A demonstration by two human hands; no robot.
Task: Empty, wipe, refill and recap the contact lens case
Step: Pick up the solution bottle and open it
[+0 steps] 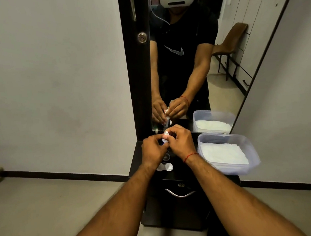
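Gripping bottle (165, 140), left hand (153, 148), right hand (181, 142); lens case (167, 167) lies crosswise

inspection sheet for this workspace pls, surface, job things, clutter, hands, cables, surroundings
surface: dark cabinet top; the lens case and the tub stand on it
job's things: bottle, small, held above the top; white lens case near the front edge; small round clear piece just behind it, perhaps a cap; plastic tub holding white tissues
clutter: nothing seen
hands: left hand and right hand both grip the bottle, fingers curled
cables: white cable from the headset, seen only in the mirror
surroundings: mirror behind the top, grey wall, drawer handle below
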